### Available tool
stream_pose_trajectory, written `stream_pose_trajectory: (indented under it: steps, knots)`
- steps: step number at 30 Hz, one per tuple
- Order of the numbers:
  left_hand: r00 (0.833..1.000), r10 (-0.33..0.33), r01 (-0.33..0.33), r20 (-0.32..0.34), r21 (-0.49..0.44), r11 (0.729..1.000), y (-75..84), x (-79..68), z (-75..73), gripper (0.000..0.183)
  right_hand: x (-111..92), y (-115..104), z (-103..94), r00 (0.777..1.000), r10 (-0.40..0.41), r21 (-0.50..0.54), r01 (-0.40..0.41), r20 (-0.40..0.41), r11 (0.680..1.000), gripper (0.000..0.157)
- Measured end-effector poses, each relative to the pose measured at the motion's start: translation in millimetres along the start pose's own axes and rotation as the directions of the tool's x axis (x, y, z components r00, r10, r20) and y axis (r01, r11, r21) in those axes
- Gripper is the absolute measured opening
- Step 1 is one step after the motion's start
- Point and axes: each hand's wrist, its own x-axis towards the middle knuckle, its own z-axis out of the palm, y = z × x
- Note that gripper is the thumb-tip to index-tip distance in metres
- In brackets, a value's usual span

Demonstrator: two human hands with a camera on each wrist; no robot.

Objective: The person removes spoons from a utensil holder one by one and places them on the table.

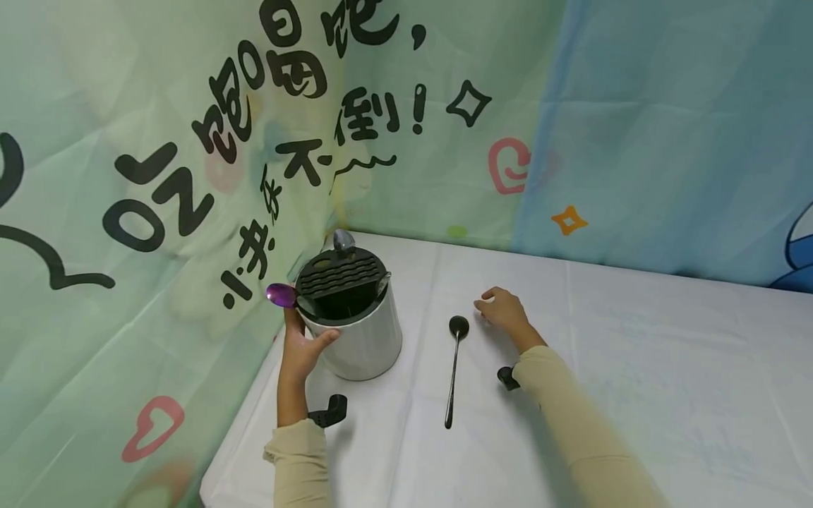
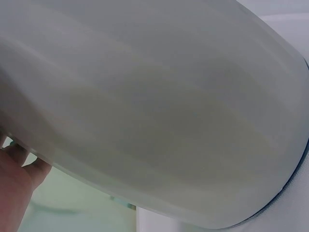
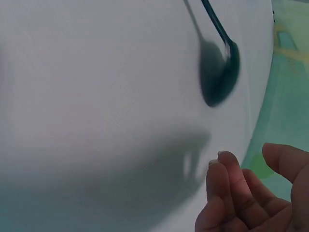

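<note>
- Utensil container (image 1: 365, 349), pale and round with a dark rim, stands upright on the white table (image 1: 635, 367), just right of the left hand (image 1: 303, 349), which is clamped on its near left side, thumb across the wall.
- Right hand (image 1: 504, 310) hangs over the table, grasping nothing; its fingers curve loosely, with the thumb apart from them.
- Already in the container, as it appears: a purple spoon (image 1: 281, 295) leaning out just above the left hand's fingers, a silvery utensil (image 1: 344, 240) rising beyond that hand at the far rim, and another silvery piece (image 1: 383, 283) at the side nearer the right hand.
- Outside it, one dark spoon (image 1: 454, 370) lies between the two hands, closer to the right, its bowl pointing away from the person. Neither hand touches it; judging by this layout, it is the one piece left to deal with.
- Hard to make out: a dark slatted cover (image 1: 341, 271) hides part of the container's inside, and the utensils' lower ends are lost there. Most left-hand fingers are behind the wall; whether they touch the purple spoon cannot be told. In the left wrist view, the wall blocks nearly everything.
</note>
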Motion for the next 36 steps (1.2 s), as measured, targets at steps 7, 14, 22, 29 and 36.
stream_pose_trajectory:
  steps: [7, 14, 22, 29, 36]
  knots:
    - [1.0, 0.008, -0.008, 0.004, 0.011, 1.0, 0.5, 0.1, -0.7, 0.124, 16, -36, -26.6, 0.987, -0.154, -0.059, 0.157, 0.054, 0.986, 0.048]
    - [1.0, 0.023, -0.023, 0.001, 0.005, 1.0, -1.6, 2.0, -2.1, 0.125, 21, -92, -32.4, 0.924, -0.351, -0.04, 0.36, 0.152, 0.932, 0.055]
    - [1.0, 0.015, -0.016, 0.01, 0.017, 1.0, -3.9, 3.4, -2.7, 0.126, 15, -149, -35.0, 0.802, -0.535, -0.033, 0.563, 0.266, 0.826, 0.057]
    - [1.0, 0.013, -0.013, 0.013, 0.017, 1.0, -5.2, 4.7, -3.0, 0.127, 15, -190, -35.0, 0.733, -0.592, 0.011, 0.625, 0.334, 0.78, 0.056]
    - [1.0, 0.01, -0.011, 0.008, 0.036, 0.999, -4.5, 5.8, -2.9, 0.13, 15, -216, -25.8, 0.691, -0.627, 0.042, 0.66, 0.358, 0.75, 0.057]
